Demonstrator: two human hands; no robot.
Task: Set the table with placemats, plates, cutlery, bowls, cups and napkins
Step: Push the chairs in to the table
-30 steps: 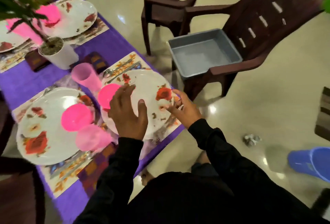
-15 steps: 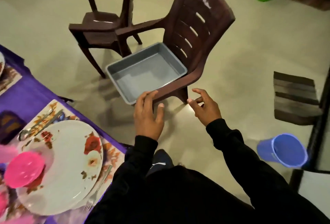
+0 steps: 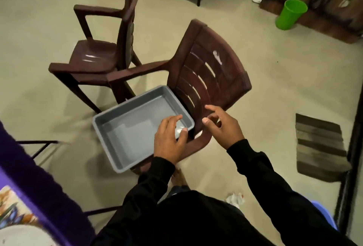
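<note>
Showing at the lower left corner, a plate [image 3: 21, 236] sits on a patterned placemat [image 3: 11, 206] over the purple tablecloth [image 3: 39, 183]. Both the left hand [image 3: 170, 141] and right hand [image 3: 222, 126] hover empty, fingers relaxed, above a grey tray [image 3: 121, 128] on a brown chair [image 3: 206, 73]; a green cup [image 3: 289, 15] stands on the beige floor [image 3: 275, 80].

At the lower left edge of the view a floral placemat [image 3: 11, 208], printed with orange and blue leaves on a pale ground, lies flat on the purple tablecloth [image 3: 39, 185] that covers the table. A white plate [image 3: 21, 236] rests on the placemat's near part, only a blurred arc of its rim showing at the bottom corner. The cloth hangs over the table's edge in a deep violet fold; the rest of the setting is cut off by the frame
</note>
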